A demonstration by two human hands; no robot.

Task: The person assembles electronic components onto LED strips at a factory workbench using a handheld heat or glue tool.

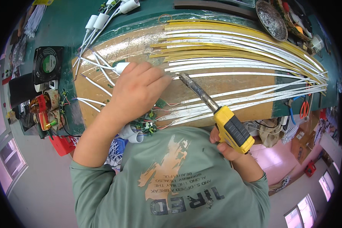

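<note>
- The soldering iron point(212, 108), yellow and black at the handle with a long metal barrel, lies slanted over the middle of the brown board point(231, 85); my right hand point(226, 146) is wrapped tight around its handle at the near edge of the board.
- Its tip points up and to the left and ends just beside the fingers of my left hand point(140, 89); I cannot tell whether it touches the strip under it.
- My left hand is curled knuckles-up, pressing down on the board. A white cap point(121, 67) on a white wire sits right against its far side; whether the fingers pinch anything underneath is hidden from me.
- White LED strips point(254, 95) fan out from near my hands to the right across the board, and yellow-edged strips point(231, 38) lie stacked further back.
- Small green circuit boards point(148, 125) with red wires sit at the near edge, below my left wrist.
- A black fan point(48, 64) stands at the left on the green table point(64, 26), and a metal dish point(271, 19) sits at the far right.
</note>
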